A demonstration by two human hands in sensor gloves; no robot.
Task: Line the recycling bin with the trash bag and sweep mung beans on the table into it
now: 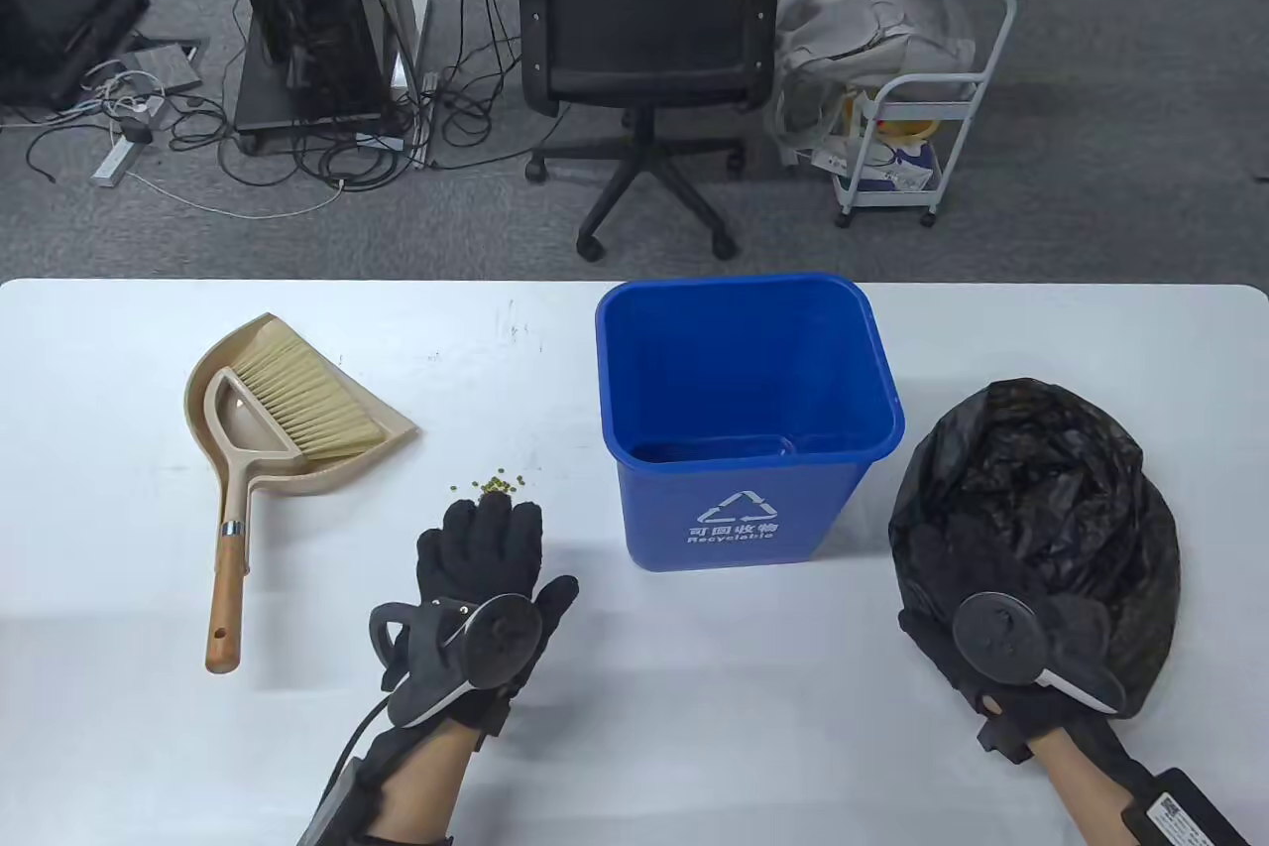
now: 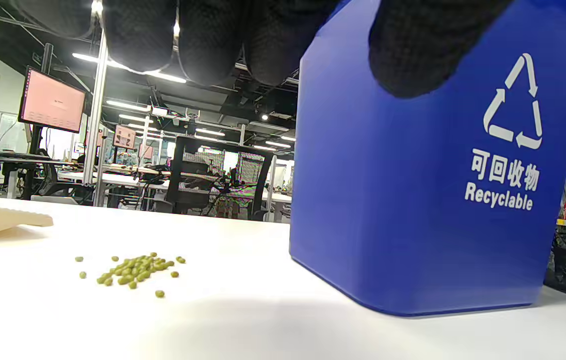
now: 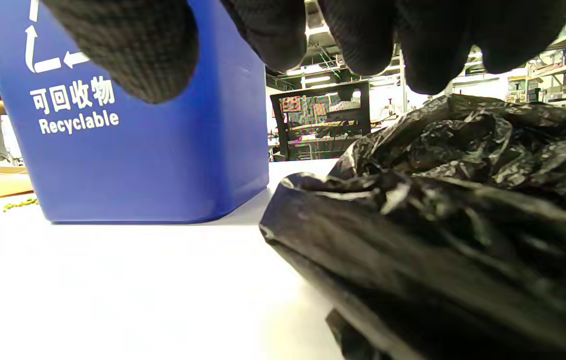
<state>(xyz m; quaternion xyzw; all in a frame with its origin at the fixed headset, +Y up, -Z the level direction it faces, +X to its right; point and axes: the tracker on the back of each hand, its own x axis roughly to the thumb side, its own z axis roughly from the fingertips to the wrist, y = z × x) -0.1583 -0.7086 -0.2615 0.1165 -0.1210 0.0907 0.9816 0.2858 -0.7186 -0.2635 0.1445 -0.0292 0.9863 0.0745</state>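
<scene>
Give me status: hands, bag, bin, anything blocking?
Left hand open, near the beans. Right hand open over the black bag, no grip seen. Blue bin upright, unlined. Nothing blocking the bin.

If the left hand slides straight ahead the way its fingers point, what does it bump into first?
Probably the mung beans: the left hand points its fingers away from the person, and the little pile lies just past the fingertips on the table.
</scene>
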